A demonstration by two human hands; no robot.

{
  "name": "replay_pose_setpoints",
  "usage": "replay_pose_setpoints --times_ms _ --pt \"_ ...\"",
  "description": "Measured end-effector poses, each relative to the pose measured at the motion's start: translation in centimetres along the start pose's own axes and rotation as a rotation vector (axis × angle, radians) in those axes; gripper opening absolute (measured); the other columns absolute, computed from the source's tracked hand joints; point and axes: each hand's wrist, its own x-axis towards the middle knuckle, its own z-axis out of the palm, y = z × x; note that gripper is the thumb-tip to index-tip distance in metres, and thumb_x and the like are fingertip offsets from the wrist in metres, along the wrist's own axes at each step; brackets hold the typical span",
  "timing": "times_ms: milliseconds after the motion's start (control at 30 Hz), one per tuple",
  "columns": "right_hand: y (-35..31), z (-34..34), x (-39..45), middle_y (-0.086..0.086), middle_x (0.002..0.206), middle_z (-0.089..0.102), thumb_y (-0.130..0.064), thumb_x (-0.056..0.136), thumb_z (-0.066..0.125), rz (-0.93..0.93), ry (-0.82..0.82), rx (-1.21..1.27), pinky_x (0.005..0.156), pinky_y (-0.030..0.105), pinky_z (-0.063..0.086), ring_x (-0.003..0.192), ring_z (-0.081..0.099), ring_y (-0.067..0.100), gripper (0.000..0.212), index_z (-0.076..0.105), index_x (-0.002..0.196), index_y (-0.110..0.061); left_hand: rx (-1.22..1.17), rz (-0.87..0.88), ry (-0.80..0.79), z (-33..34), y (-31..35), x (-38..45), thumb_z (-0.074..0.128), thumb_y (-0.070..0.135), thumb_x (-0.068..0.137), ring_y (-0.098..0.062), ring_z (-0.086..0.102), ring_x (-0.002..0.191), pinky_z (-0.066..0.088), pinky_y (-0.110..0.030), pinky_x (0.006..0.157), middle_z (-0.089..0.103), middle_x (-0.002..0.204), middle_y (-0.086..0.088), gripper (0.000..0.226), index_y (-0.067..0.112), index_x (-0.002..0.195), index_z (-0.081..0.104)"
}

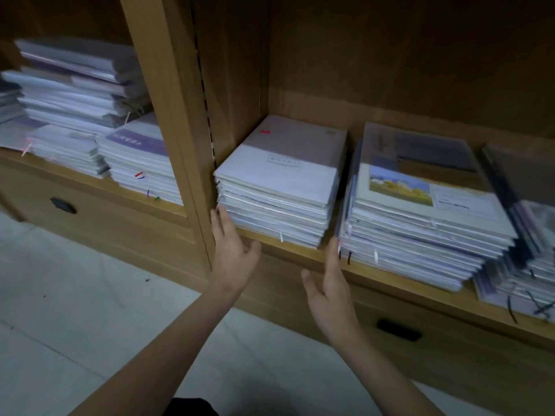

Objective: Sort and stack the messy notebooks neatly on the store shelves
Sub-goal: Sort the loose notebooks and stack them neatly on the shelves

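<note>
On the wooden shelf (303,250), against its left upright, a neat notebook stack (279,181) sits between two open, empty grips, the left hand (232,250) at its left corner, the right hand (332,283) below its right corner, beside a taller stack (420,211).

Both bare forearms reaching forward, left hand (231,247) and right hand (332,283) flat, fingers straight, palms facing each other

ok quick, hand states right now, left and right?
Left hand: open, fingers straight, fingertips at the left side of the notebook stack.
Right hand: open, holding nothing, beside the stack's right side.
</note>
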Motion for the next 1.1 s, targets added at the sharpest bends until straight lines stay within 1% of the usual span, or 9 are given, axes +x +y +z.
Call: replay_pose_setpoints --times_ms 67,200,333,533,633,767,800,967,1100 --pt "-0.8 -0.1 0.5 -0.022 0.15 -0.004 -0.023 0.098 0.045 0.021 0.007 0.114 0.106 0.015 0.009 0.141 0.006 0.001 0.075 -0.01 0.149 -0.031 -0.071 -0.05 -0.051 0.7 0.5 -0.1 0.056 0.009 0.091 -0.016 -0.003 0.144 0.005 -0.01 0.097 -0.009 0.158 -0.007 0.087 0.011 0.149 -0.009" --pt "-2.5 -0.1 1.5 -0.018 0.156 0.001 -0.02 0.099 0.045 0.07 0.05 0.292 0.11 0.02 0.009 0.142 0.005 0.0 0.072 -0.004 0.149 -0.036 -0.106 -0.06 -0.09 1.3 1.2 0.2 0.055 0.009 0.091 -0.016 -0.011 0.145 0.0 -0.021 0.111 -0.009 0.158 -0.008 0.087 0.008 0.148 -0.01" --pt "-2.8 -0.1 1.6 -0.018 0.156 0.005 -0.018 0.099 0.045 0.105 0.033 0.314 0.109 0.02 0.009 0.143 0.007 0.003 0.071 -0.002 0.149 -0.036 -0.111 -0.067 -0.1 1.2 1.4 0.3 0.056 0.009 0.091 -0.014 -0.009 0.145 0.0 -0.017 0.107 -0.009 0.158 -0.006 0.088 0.009 0.148 -0.01" --pt "-2.5 -0.7 1.8 -0.017 0.156 0.008 -0.013 0.099 0.044 0.126 -0.007 0.332 0.108 0.02 0.011 0.143 0.01 0.006 0.071 0.0 0.149 -0.038 -0.106 -0.066 -0.113 1.0 1.6 0.0 0.055 0.01 0.092 -0.013 -0.007 0.145 0.003 -0.022 0.111 -0.008 0.158 -0.005 0.087 0.011 0.149 -0.01" --pt "-2.5 -0.8 2.1 -0.015 0.156 0.01 -0.011 0.099 0.045 0.186 0.01 0.376 0.11 0.025 0.012 0.143 0.012 0.011 0.074 -0.003 0.149 -0.036 -0.186 -0.111 -0.102 0.9 1.8 0.1 0.054 0.01 0.092 -0.013 -0.002 0.145 0.007 -0.03 0.117 -0.001 0.159 -0.003 0.086 0.014 0.149 -0.009" --pt "-2.1 -0.7 2.5 -0.009 0.157 0.012 -0.009 0.098 0.046 0.246 0.01 0.418 0.115 0.033 0.016 0.144 0.016 0.015 0.077 -0.003 0.15 -0.033 -0.419 -0.273 -0.062 0.9 2.5 0.4 0.051 0.015 0.095 -0.023 0.02 0.142 0.021 -0.038 0.115 0.019 0.156 -0.008 0.08 0.024 0.15 -0.005" --pt "-2.2 -0.6 2.5 -0.009 0.157 0.012 -0.008 0.097 0.046 0.252 -0.004 0.412 0.114 0.031 0.016 0.144 0.017 0.014 0.075 -0.002 0.151 -0.032 -0.431 -0.289 -0.066 1.0 2.6 0.4 0.051 0.016 0.095 -0.024 0.023 0.141 0.022 -0.037 0.114 0.021 0.155 -0.008 0.078 0.026 0.15 -0.003" --pt "-2.8 -0.3 2.8 -0.008 0.156 0.017 -0.007 0.098 0.045 0.243 -0.043 0.35 0.098 0.019 0.02 0.136 0.024 0.009 0.072 0.002 0.151 -0.029 -0.431 -0.278 -0.106 1.2 2.3 0.9 0.051 0.013 0.094 -0.02 0.014 0.144 0.018 -0.038 0.116 0.005 0.159 -0.002 0.078 0.029 0.15 -0.002" --pt "-3.1 -0.4 2.9 -0.007 0.155 0.021 -0.006 0.099 0.043 0.241 -0.058 0.34 0.093 0.017 0.022 0.115 0.03 0.001 0.071 0.001 0.151 -0.028 -0.433 -0.295 -0.113 1.0 2.0 1.3 0.051 0.012 0.094 -0.02 0.015 0.144 0.019 -0.038 0.116 0.006 0.159 -0.001 0.078 0.029 0.15 -0.001"
